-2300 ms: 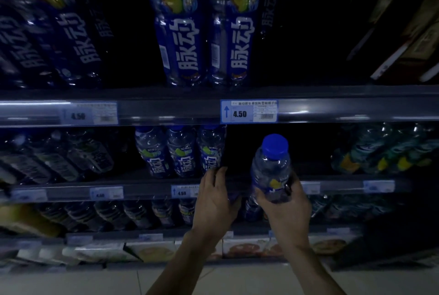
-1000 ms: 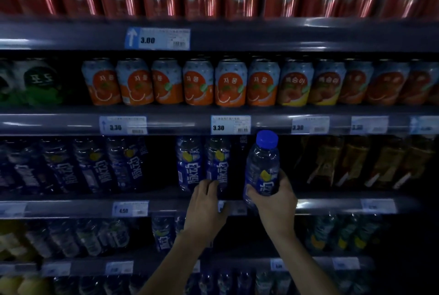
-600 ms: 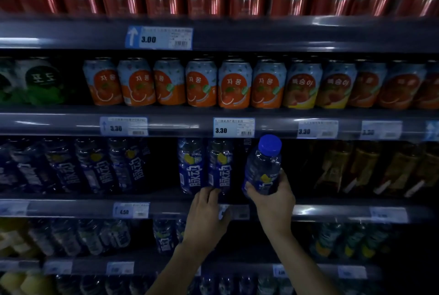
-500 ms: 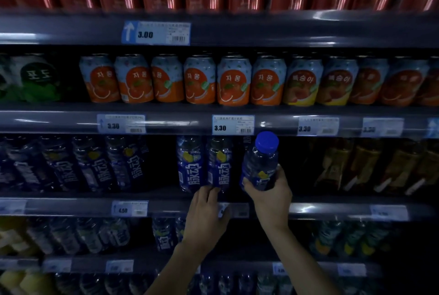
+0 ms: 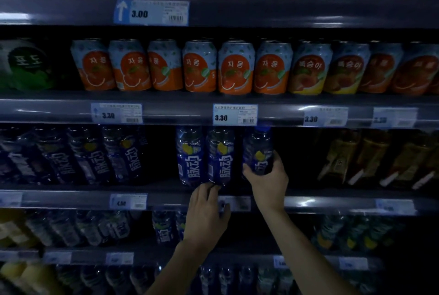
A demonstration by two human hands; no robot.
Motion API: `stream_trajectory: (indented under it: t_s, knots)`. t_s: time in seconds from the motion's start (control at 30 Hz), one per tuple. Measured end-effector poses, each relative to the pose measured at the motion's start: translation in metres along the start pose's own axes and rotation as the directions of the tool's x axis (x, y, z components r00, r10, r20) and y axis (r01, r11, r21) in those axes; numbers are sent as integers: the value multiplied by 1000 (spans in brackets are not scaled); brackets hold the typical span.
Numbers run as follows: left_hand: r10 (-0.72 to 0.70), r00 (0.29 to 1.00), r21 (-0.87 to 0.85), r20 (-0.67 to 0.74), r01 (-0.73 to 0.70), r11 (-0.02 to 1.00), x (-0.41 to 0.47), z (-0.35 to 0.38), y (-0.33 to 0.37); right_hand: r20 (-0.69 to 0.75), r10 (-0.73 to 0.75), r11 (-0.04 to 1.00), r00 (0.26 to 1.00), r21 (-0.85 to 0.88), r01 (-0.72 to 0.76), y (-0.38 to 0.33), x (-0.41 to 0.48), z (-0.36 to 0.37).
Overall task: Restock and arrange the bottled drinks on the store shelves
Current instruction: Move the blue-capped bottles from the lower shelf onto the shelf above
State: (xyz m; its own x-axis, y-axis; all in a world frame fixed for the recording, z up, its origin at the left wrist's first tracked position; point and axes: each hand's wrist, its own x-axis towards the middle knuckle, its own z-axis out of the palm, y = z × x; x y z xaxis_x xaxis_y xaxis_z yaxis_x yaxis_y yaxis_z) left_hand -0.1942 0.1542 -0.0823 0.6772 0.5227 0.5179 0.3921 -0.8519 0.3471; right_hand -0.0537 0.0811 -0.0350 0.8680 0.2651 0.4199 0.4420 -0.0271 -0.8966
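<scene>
Right hand [image 5: 268, 185] wrapped around the lower body of a blue bottle [image 5: 257, 150], held upright just right of two matching bottles [image 5: 191, 159] on the shelf [image 5: 166, 199]. Left hand [image 5: 205, 214], fingers [image 5: 209, 191] extended, touches their bases.

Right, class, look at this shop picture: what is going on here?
A person is stocking a drinks shelf. The right hand grips a blue bottle upright in the gap just right of two matching bottles standing on the shelf. The left hand lies open at the shelf's front edge, fingertips at those two bottles' bases. The right hand hides the held bottle's base, so I cannot tell if it is set down. Orange cans line the shelf above.
</scene>
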Motion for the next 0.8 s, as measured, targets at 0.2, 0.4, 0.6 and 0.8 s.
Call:
stream_trajectory:
  t_s: [0.2, 0.4, 0.6, 0.8]
  knots:
    - [1, 1000, 8, -31, 0, 1000, -3, 5, -1, 27, 40, 999, 999, -9, -39, 1, 9, 6]
    - [4, 999, 16, -52, -3, 1000, -4, 9, -1, 57, 29, 999, 998, -15, -28, 4, 3, 7]
    - [-13, 999, 51, -36, 15, 999, -4, 8, -1, 73, 58, 997, 996, -52, -55, 10, -1, 1]
    - [-17, 999, 38, -38, 18, 999, -4, 5, -1, 98, 57, 996, 994, -69, -50, 9, -4, 0]
